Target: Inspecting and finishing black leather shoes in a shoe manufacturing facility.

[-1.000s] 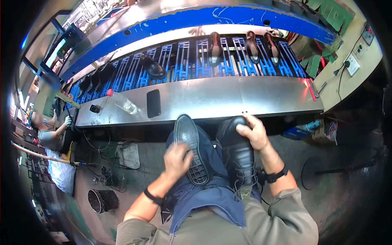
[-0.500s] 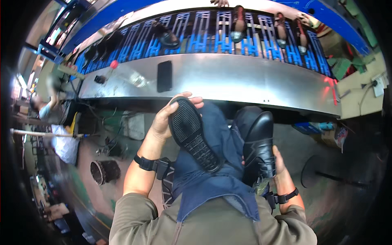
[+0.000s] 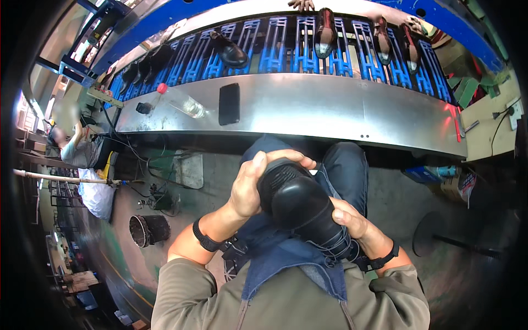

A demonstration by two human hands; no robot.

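Over my lap, a black lace-up shoe (image 3: 300, 204) has its rounded toe part toward the far left and its loose laces near my right wrist. My right hand (image 3: 352, 219) grips its side, thumb on top. My left hand (image 3: 248, 190) is wrapped round a black ribbed shoe sole (image 3: 273, 179) at the shoe's toe end. Sole and shoe overlap and appear to touch; whether they are joined I cannot tell. Most of the sole is hidden behind the shoe and my left fingers.
Ahead runs a metal ledge (image 3: 297, 104) with a black phone (image 3: 229, 104) and a clear bottle (image 3: 186, 103). Behind it, a blue slatted conveyor (image 3: 275, 47) carries several shoes. A person's hand (image 3: 301, 5) shows beyond. A black bucket (image 3: 149, 230) stands on the floor at left; another person (image 3: 82, 148) is farther left.
Sole and shoe, held apart before, have come together over my lap. The sole's tread has turned away from view. My right hand has moved left with the shoe.
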